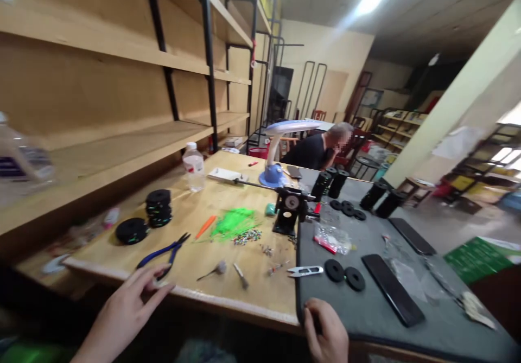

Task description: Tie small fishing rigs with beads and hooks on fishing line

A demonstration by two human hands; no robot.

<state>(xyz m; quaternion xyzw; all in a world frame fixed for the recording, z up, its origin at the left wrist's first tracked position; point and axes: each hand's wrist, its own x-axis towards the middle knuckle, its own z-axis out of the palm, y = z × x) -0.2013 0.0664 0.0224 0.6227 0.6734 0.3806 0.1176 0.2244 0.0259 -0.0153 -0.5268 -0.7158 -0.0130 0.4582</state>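
My left hand (132, 311) is over the front edge of the wooden table, thumb and forefinger apart. Its fingertips are at the blue handles of the pliers (175, 249); whether they touch cannot be made out. My right hand (325, 328) is at the near corner of the grey mat (325, 303), fingers curled in; anything inside them is hidden. Beyond it lie white thread snips (305, 271) and two black foam discs (334, 271). A small brush (241, 276) and a thin tool with a grey tuft (220, 268) lie between my hands.
Green strands (234, 222), an orange piece (205, 226) and small beads (247, 237) lie mid-table. A black clamp-like device (291, 208), a lamp (272, 173) and a bottle (194, 167) stand behind. Black spools (158, 208) are left, a dark phone-like slab (393, 290) right. A person (313, 148) sits beyond.
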